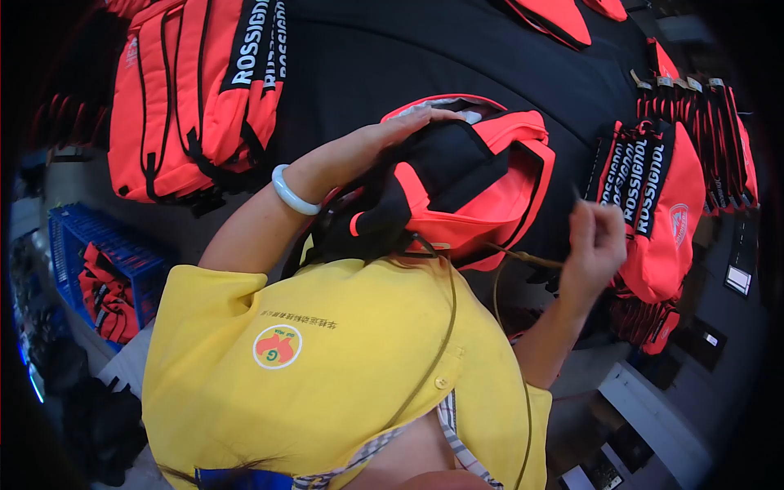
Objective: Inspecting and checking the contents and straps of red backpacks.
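Note:
In front of my chest a coral-red and black backpack (482, 224) is propped on the black-covered table, its main opening spread and a pale lining showing at the far rim. My left hand (404, 131) reaches over its left side, the fingers laid along the black panel and holding the bag near that rim. To the right of the bag, my right hand (596, 245) is raised and closed, with thumb and fingers pinched together. Whatever it pinches is too small and blurred to make out. An olive cord (449, 327) hangs from my neck down toward the bag.
Large red backpacks (175, 98) stand on the black table cover (359, 57) at left. Stacked red bags (670, 212) lie at right, with several more hanging behind. A blue crate (69, 237) with red pieces stands lower left. Another red piece (555, 20) lies at the far edge.

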Tool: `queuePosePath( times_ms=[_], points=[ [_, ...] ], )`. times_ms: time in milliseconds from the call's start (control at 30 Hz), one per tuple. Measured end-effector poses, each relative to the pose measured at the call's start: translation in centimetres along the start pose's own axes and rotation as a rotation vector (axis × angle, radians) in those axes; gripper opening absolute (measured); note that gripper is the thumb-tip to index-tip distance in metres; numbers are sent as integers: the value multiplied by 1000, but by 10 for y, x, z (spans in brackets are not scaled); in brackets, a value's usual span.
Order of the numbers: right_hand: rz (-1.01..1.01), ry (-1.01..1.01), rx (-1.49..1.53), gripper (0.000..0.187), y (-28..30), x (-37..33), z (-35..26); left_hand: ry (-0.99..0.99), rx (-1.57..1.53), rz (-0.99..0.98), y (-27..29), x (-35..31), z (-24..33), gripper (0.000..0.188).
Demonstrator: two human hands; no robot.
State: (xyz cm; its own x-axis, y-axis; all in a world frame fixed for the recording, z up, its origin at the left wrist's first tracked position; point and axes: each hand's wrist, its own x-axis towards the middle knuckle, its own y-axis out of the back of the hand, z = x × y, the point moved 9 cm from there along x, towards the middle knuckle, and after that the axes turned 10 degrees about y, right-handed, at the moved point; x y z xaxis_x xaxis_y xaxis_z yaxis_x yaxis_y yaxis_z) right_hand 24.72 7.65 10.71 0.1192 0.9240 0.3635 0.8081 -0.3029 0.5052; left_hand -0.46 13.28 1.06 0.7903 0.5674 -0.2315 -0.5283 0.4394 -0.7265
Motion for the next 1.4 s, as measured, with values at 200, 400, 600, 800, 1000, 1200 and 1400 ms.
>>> queuePosePath(
  times_ms=[200, 400, 600, 800, 1000, 1200, 1400],
  points=[
    [134, -380, -308, 18, 141, -99, 104, -11, 157, 77, 7, -3, 6, 56],
    [280, -511, -469, 27, 154, -140, 125, 64, 274, 129, 6, 3, 6, 60],
    [30, -124, -21, 8, 16, -54, 40, -41, 618, 246, -5, 1, 18, 58],
    [91, -145, 133, 13, -34, -17, 18, -290, 957, 196, -27, -12, 39, 58],
    [131, -189, 81, 12, -8, -82, 81, -167, 1227, 166, -31, -13, 50, 48],
    [-330, -435, -339, 62, 48, -173, 141, 14, 1793, 186, -60, 20, 74, 45],
    [-137, -328, -52, 111, -21, -148, 120, 500, 2144, 178, -68, 94, 44, 64]
  ],
)
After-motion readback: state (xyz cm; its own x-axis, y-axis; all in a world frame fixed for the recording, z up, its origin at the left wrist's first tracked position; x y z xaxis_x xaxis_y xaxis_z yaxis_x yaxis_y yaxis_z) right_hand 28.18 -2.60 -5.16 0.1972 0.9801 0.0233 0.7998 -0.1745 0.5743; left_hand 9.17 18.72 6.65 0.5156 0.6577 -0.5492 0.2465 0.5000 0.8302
